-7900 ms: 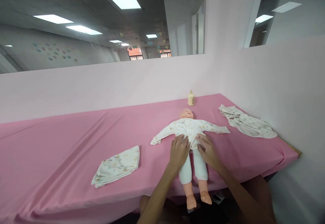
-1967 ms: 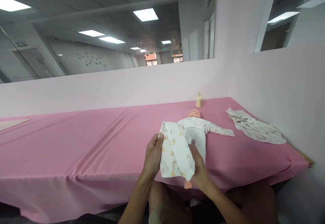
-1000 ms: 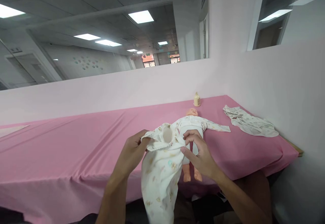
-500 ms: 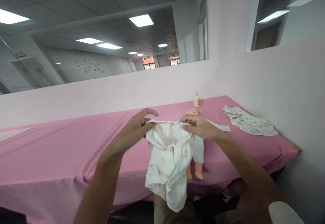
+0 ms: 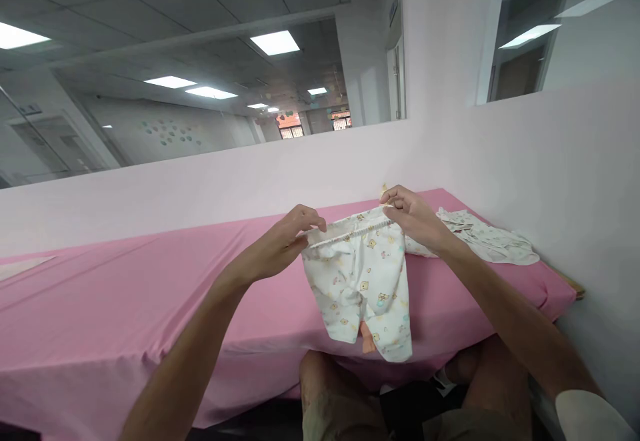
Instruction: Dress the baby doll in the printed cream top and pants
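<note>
Small white baby pants (image 5: 357,281) with a bear print hang stretched by the waistband between my two hands. My left hand (image 5: 287,237) pinches the waistband's left end. At its right end, my right hand (image 5: 413,217) grips the band between thumb and fingers. Behind the pants lies a baby doll, mostly hidden; one doll foot (image 5: 367,339) shows between the pant legs. A bit of white cloth (image 5: 419,247) shows beside the pants, under my right wrist.
A pink cloth (image 5: 200,287) covers the long table against the wall. Printed white baby clothing (image 5: 493,237) lies at the right end. The top of a cream bottle (image 5: 385,189) peeks out behind my right hand. A wide mirror or window (image 5: 200,74) spans the wall.
The pants have been raised and pulled taut, so the waistband is wider and both legs hang apart. My right hand has moved up and right. The pants now cover most of the doll.
</note>
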`<control>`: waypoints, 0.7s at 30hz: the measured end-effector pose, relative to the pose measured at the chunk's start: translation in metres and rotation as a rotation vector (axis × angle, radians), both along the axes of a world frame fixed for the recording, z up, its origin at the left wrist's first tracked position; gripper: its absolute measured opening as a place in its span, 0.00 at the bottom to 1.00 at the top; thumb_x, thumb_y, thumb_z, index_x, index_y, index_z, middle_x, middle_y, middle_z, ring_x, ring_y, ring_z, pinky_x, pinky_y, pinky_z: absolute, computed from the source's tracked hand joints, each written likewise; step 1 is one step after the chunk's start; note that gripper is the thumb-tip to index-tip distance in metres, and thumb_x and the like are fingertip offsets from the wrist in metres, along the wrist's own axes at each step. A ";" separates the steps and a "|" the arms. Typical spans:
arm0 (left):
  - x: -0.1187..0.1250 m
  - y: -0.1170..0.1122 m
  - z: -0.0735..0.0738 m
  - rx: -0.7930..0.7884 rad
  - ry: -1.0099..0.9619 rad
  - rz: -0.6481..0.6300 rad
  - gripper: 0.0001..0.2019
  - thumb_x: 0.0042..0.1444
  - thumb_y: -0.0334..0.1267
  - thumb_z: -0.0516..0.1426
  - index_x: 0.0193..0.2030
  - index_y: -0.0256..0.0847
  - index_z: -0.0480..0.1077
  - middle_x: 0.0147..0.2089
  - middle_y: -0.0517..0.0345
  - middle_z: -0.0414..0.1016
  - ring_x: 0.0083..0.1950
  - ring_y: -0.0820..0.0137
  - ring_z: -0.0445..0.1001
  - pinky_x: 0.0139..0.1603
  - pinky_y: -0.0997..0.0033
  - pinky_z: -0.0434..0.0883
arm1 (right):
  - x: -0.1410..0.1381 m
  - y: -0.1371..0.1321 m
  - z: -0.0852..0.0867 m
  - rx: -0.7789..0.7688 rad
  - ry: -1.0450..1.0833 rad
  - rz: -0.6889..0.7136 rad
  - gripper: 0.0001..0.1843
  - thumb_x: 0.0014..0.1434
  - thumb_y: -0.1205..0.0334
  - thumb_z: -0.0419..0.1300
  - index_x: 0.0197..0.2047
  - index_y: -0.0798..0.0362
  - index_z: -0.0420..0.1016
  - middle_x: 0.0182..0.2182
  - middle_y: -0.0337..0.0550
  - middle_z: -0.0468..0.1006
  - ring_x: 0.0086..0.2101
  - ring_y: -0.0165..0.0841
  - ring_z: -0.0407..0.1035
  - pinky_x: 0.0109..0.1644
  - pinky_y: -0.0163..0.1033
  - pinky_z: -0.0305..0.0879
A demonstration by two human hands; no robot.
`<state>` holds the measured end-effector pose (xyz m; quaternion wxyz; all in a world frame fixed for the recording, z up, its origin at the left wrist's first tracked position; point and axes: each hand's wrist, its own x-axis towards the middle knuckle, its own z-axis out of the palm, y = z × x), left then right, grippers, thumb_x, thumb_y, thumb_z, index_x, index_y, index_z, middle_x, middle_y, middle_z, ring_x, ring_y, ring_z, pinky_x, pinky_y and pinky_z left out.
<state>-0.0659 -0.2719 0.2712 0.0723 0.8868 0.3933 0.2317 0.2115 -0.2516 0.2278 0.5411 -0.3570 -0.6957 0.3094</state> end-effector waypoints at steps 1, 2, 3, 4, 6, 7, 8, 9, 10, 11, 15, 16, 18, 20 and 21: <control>0.002 0.000 0.000 -0.006 0.020 -0.022 0.13 0.58 0.37 0.47 0.44 0.42 0.70 0.49 0.49 0.68 0.47 0.65 0.68 0.45 0.66 0.71 | 0.002 -0.001 0.001 0.003 -0.004 -0.020 0.07 0.55 0.63 0.55 0.39 0.50 0.68 0.22 0.31 0.59 0.22 0.24 0.53 0.22 0.29 0.50; 0.004 0.000 0.001 -0.034 0.028 -0.041 0.13 0.58 0.37 0.47 0.43 0.42 0.70 0.48 0.48 0.68 0.44 0.65 0.69 0.43 0.67 0.72 | 0.005 -0.003 0.003 0.007 -0.010 -0.041 0.06 0.55 0.63 0.55 0.39 0.50 0.68 0.22 0.31 0.59 0.21 0.24 0.53 0.23 0.29 0.50; 0.005 0.001 0.001 -0.077 0.025 -0.050 0.13 0.58 0.38 0.47 0.41 0.42 0.71 0.47 0.48 0.68 0.42 0.66 0.69 0.40 0.68 0.73 | 0.008 -0.005 0.004 0.011 -0.015 -0.061 0.06 0.55 0.64 0.55 0.38 0.50 0.68 0.21 0.30 0.58 0.21 0.24 0.52 0.23 0.29 0.50; 0.006 0.002 0.002 -0.126 0.014 -0.046 0.13 0.58 0.39 0.47 0.40 0.42 0.71 0.47 0.49 0.69 0.40 0.67 0.70 0.37 0.69 0.73 | 0.013 -0.006 0.006 0.016 -0.019 -0.081 0.05 0.55 0.64 0.55 0.37 0.50 0.68 0.20 0.30 0.57 0.21 0.24 0.52 0.23 0.29 0.49; 0.007 0.004 0.003 -0.199 -0.001 -0.004 0.13 0.58 0.42 0.47 0.39 0.42 0.71 0.47 0.50 0.70 0.39 0.67 0.70 0.33 0.71 0.73 | 0.021 -0.010 0.009 0.019 -0.025 -0.109 0.04 0.55 0.64 0.55 0.36 0.49 0.67 0.19 0.29 0.56 0.20 0.24 0.52 0.23 0.29 0.48; 0.007 0.005 0.003 -0.213 0.004 0.024 0.13 0.57 0.42 0.48 0.39 0.43 0.71 0.46 0.51 0.71 0.39 0.67 0.71 0.33 0.71 0.73 | 0.025 -0.012 0.009 0.021 -0.026 -0.121 0.04 0.55 0.65 0.55 0.36 0.50 0.67 0.19 0.29 0.56 0.20 0.24 0.51 0.23 0.29 0.48; 0.008 0.006 0.002 -0.219 0.017 0.047 0.13 0.57 0.42 0.48 0.40 0.43 0.72 0.45 0.52 0.72 0.39 0.67 0.71 0.34 0.71 0.73 | 0.028 -0.014 0.009 0.024 -0.025 -0.131 0.03 0.55 0.65 0.55 0.35 0.50 0.68 0.19 0.30 0.56 0.20 0.24 0.51 0.23 0.30 0.47; 0.010 0.007 0.000 -0.225 0.034 0.057 0.14 0.56 0.40 0.47 0.41 0.43 0.72 0.43 0.53 0.73 0.39 0.66 0.71 0.35 0.71 0.72 | 0.029 -0.015 0.009 0.024 -0.024 -0.139 0.03 0.55 0.65 0.55 0.34 0.50 0.68 0.19 0.30 0.56 0.20 0.24 0.51 0.23 0.30 0.47; 0.014 0.007 -0.002 -0.236 0.052 0.049 0.14 0.56 0.39 0.47 0.41 0.43 0.73 0.41 0.53 0.74 0.38 0.66 0.71 0.36 0.70 0.72 | 0.029 -0.016 0.008 0.016 -0.022 -0.143 0.02 0.55 0.65 0.55 0.33 0.50 0.68 0.20 0.30 0.57 0.20 0.23 0.51 0.23 0.30 0.47; 0.018 0.006 -0.006 -0.249 0.076 0.021 0.15 0.55 0.38 0.47 0.41 0.43 0.73 0.39 0.54 0.75 0.38 0.66 0.72 0.37 0.70 0.71 | 0.028 -0.017 0.008 0.003 -0.020 -0.144 0.02 0.55 0.64 0.55 0.32 0.51 0.68 0.20 0.31 0.58 0.20 0.23 0.51 0.23 0.30 0.47; 0.039 0.000 -0.020 -0.272 0.210 -0.135 0.12 0.52 0.36 0.50 0.37 0.42 0.75 0.38 0.54 0.77 0.38 0.65 0.72 0.40 0.68 0.68 | 0.019 -0.019 0.006 -0.029 -0.081 -0.118 0.04 0.56 0.64 0.54 0.32 0.51 0.70 0.22 0.32 0.64 0.19 0.23 0.51 0.22 0.31 0.47; 0.042 -0.002 -0.021 -0.264 0.222 -0.152 0.12 0.52 0.36 0.51 0.37 0.42 0.75 0.38 0.54 0.77 0.39 0.64 0.72 0.41 0.68 0.68 | 0.018 -0.020 0.005 -0.006 -0.124 -0.123 0.05 0.56 0.64 0.53 0.33 0.51 0.71 0.23 0.33 0.66 0.19 0.23 0.51 0.22 0.31 0.47; 0.045 -0.003 -0.019 -0.246 0.193 -0.152 0.12 0.54 0.38 0.52 0.38 0.41 0.75 0.39 0.53 0.77 0.40 0.64 0.72 0.42 0.68 0.68 | 0.020 -0.021 0.004 0.054 -0.244 -0.171 0.08 0.56 0.66 0.52 0.33 0.51 0.72 0.23 0.35 0.68 0.19 0.25 0.54 0.24 0.32 0.48; 0.044 -0.003 -0.011 -0.218 0.135 -0.133 0.13 0.57 0.42 0.50 0.38 0.41 0.74 0.39 0.53 0.77 0.40 0.65 0.72 0.43 0.68 0.68 | 0.025 -0.022 0.002 0.103 -0.381 -0.239 0.09 0.56 0.67 0.52 0.31 0.51 0.74 0.23 0.37 0.70 0.22 0.28 0.59 0.27 0.34 0.53; 0.044 -0.003 -0.006 -0.200 0.114 -0.124 0.14 0.58 0.43 0.49 0.38 0.41 0.73 0.39 0.53 0.77 0.40 0.66 0.72 0.43 0.69 0.68 | 0.027 -0.024 0.001 0.128 -0.444 -0.256 0.10 0.56 0.67 0.52 0.30 0.51 0.74 0.25 0.39 0.72 0.25 0.30 0.63 0.31 0.36 0.57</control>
